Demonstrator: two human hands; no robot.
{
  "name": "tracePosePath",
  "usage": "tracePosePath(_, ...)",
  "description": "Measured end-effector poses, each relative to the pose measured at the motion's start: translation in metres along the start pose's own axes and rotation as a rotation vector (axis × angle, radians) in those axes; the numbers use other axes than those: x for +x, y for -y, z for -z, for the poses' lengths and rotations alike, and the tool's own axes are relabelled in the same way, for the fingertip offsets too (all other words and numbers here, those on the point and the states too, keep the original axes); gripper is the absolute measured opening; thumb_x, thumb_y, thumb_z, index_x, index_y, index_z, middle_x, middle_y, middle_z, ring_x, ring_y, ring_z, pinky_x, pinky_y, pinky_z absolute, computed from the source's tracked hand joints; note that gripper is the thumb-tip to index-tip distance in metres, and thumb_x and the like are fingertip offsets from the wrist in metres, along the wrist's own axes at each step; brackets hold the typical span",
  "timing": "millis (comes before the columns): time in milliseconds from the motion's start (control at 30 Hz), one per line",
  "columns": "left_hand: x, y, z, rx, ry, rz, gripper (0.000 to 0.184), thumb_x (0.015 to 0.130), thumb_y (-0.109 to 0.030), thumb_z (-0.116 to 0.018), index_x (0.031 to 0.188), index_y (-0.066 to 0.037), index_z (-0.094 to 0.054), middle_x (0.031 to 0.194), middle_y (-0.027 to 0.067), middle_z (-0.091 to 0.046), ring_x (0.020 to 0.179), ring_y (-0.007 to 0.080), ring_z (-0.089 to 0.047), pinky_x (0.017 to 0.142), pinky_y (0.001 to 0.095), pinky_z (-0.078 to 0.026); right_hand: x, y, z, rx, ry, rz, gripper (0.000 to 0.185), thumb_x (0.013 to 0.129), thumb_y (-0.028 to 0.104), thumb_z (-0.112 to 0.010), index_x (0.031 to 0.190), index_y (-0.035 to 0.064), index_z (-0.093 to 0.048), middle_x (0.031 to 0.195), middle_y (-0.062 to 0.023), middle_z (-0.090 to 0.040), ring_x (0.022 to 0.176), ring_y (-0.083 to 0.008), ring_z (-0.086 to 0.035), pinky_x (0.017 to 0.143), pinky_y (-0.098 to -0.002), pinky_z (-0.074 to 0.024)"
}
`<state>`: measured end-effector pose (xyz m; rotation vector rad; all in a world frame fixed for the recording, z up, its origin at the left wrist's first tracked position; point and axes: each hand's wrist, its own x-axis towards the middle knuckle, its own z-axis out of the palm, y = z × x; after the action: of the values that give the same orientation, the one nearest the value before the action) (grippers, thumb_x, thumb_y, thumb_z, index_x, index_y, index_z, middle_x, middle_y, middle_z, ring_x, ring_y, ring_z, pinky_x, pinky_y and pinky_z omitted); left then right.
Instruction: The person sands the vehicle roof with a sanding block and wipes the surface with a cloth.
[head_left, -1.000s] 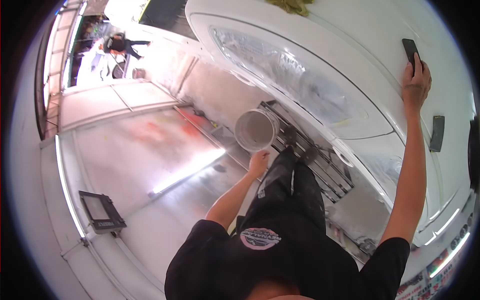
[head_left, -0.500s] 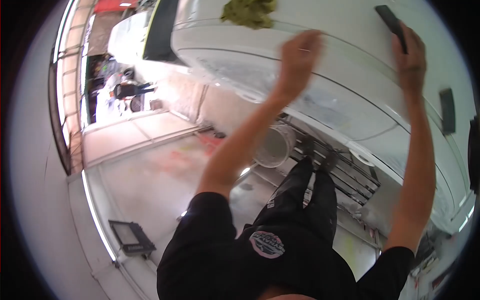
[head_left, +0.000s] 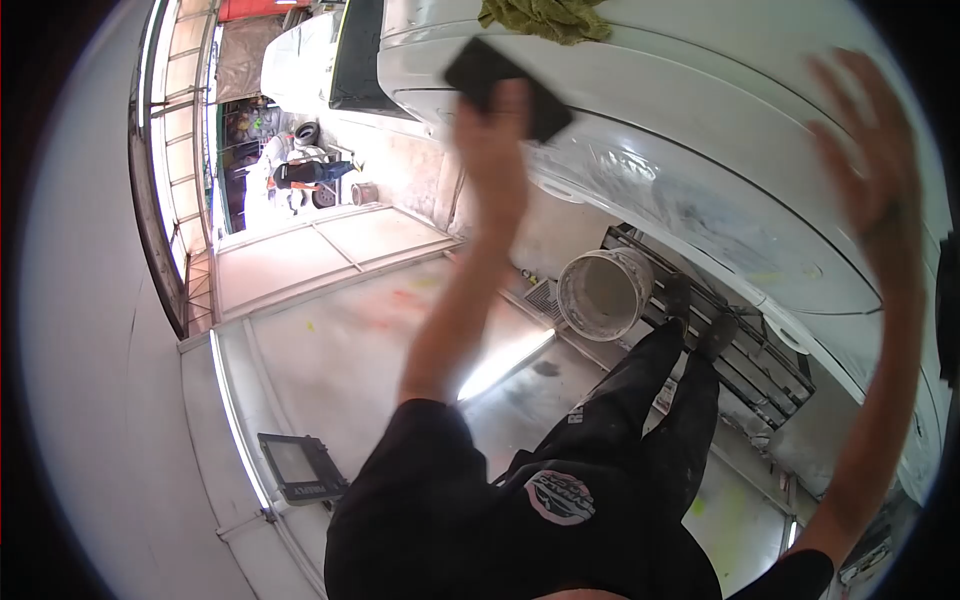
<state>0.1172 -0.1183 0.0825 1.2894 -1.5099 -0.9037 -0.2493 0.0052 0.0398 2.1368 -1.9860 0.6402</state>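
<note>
A dark flat block point(head_left: 546, 108) is in my left hand point(head_left: 493, 140), whose fingers wrap its near side, over the front end of the white car body point(head_left: 700, 90). Blurred by motion, my right hand point(head_left: 868, 140) is raised above the car's side with its fingers spread and nothing in them. A crumpled olive-green cloth point(head_left: 548, 18) lies on the car, to the right of the block and above it. Patchy grey and white areas point(head_left: 640, 170) mark the panel below my hands.
A white bucket point(head_left: 603, 292) stands by my feet beside a dark metal rack point(head_left: 765, 370). A floodlight point(head_left: 300, 468) and a lit tube point(head_left: 507, 362) are at the left wall. Another person point(head_left: 300, 175) is far off at the upper left.
My left hand has risen from beside the bucket to the car and now holds a dark block. My right hand has let go of its dark block and opened. The view has shifted.
</note>
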Motion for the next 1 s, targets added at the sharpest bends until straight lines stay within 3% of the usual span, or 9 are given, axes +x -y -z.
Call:
tracePosePath(67, 0.064, 0.037, 0.079, 0.283, -0.121, -0.119, 0.029, 0.1, -0.02, -0.078, 0.12, 0.0, -0.069, 0.107, 0.0051, -0.074, 0.091, 0.0121, -0.065, 0.082, 0.0286, -0.054, -0.016, -0.044, -0.012, -0.039, 0.02, -0.064, 0.046, 0.109, 0.025, -0.059, 0.154, 0.0166, -0.056, 0.158, -0.0105, -0.053, 0.15, -0.0284, -0.047, 0.124, -0.043, -0.0396)
tracePosePath(100, 0.105, 0.059, 0.12, 0.502, -0.193, -0.156, 0.031, 0.097, -0.021, -0.081, 0.115, 0.003, -0.073, 0.102, 0.0071, -0.076, 0.086, 0.0131, -0.065, 0.081, 0.0304, -0.054, -0.022, -0.057, -0.022, 0.058, -0.043, 0.022, 0.052, 0.104, 0.037, -0.063, 0.15, 0.0132, -0.06, 0.154, -0.02, -0.052, 0.145, -0.0377, -0.048, 0.118, -0.0528, -0.0415)
tracePosePath(133, 0.142, 0.074, 0.156, 0.681, -0.22, -0.15, 0.039, 0.092, -0.027, -0.085, 0.108, 0.006, -0.073, 0.095, 0.0135, -0.077, 0.086, 0.0192, -0.068, 0.082, 0.0356, -0.055, -0.021, -0.064, -0.027, 0.153, -0.111, 0.11, 0.061, 0.099, 0.049, -0.068, 0.146, 0.0098, -0.064, 0.15, -0.0295, -0.052, 0.14, -0.047, -0.049, 0.112, -0.0625, -0.0435)
tracePosePath(200, 0.231, 0.129, 0.241, 1.01, -0.239, -0.291, 0.045, 0.089, -0.032, -0.084, 0.108, 0.007, -0.076, 0.101, 0.0251, -0.078, 0.09, 0.0382, -0.074, 0.085, 0.0456, -0.055, -0.018, -0.047, -0.017, 0.192, -0.072, -0.002, 0.057, 0.097, 0.045, -0.071, 0.14, 0.0083, -0.069, 0.149, -0.03, -0.052, 0.138, -0.0467, -0.05, 0.111, -0.0613, -0.0443)
tracePosePath(333, 0.298, 0.129, 0.239, 1.28, -0.171, -0.034, 0.049, 0.088, -0.041, -0.076, 0.108, 0.005, -0.078, 0.107, 0.0296, -0.075, 0.105, 0.0461, -0.072, 0.097, 0.0503, -0.054, -0.019, -0.047, -0.014, 0.178, -0.038, -0.037, 0.057, 0.094, 0.039, -0.075, 0.14, 0.0065, -0.069, 0.149, -0.0302, -0.051, 0.138, -0.0464, -0.05, 0.11, -0.0601, -0.0453)
tracePosePath(433, 0.322, 0.153, 0.242, 1.39, -0.107, -0.045, 0.046, 0.088, -0.036, -0.076, 0.109, 0.005, -0.077, 0.111, 0.0297, -0.075, 0.108, 0.0459, -0.071, 0.099, 0.0499, -0.053, -0.02, -0.047, -0.01, 0.196, 0.001, -0.07, 0.057, 0.092, 0.036, -0.076, 0.14, 0.0053, -0.068, 0.148, -0.0306, -0.052, 0.137, -0.0469, -0.051, 0.108, -0.0601, -0.047)
tracePosePath(567, 0.322, 0.169, 0.234, 1.213, -0.195, -0.059, 0.04, 0.088, -0.029, -0.076, 0.109, 0.005, -0.077, 0.11, 0.0288, -0.076, 0.108, 0.0463, -0.071, 0.099, 0.0493, -0.053, -0.018, -0.052, -0.015, 0.199, -0.034, -0.006, 0.057, 0.092, 0.034, -0.076, 0.141, 0.0053, -0.068, 0.147, -0.0314, -0.051, 0.135, -0.0467, -0.052, 0.104, -0.0585, -0.0516)
tracePosePath(933, 0.21, 0.096, 0.101, 1.091, -0.117, -0.222, 0.03, 0.09, -0.02, -0.072, 0.098, 0.009, -0.075, 0.093, 0.03, -0.074, 0.095, 0.048, -0.069, 0.091, 0.0538, -0.05, -0.02, -0.054, -0.022, 0.241, -0.108, 0.028, 0.055, 0.093, 0.039, -0.074, 0.137, 0.0072, -0.071, 0.144, -0.0309, -0.054, 0.131, -0.0452, -0.057, 0.101, -0.0589, -0.0525)
tracePosePath(1000, 0.168, 0.077, 0.074, 1.012, -0.079, -0.244, 0.026, 0.092, -0.015, -0.071, 0.098, 0.009, -0.075, 0.091, 0.0278, -0.075, 0.083, 0.043, -0.069, 0.087, 0.0498, -0.051, -0.017, -0.056, -0.026, 0.189, -0.148, 0.089, 0.053, 0.094, 0.041, -0.073, 0.135, 0.0076, -0.072, 0.143, -0.0311, -0.055, 0.131, -0.045, -0.057, 0.101, -0.0583, -0.0524)
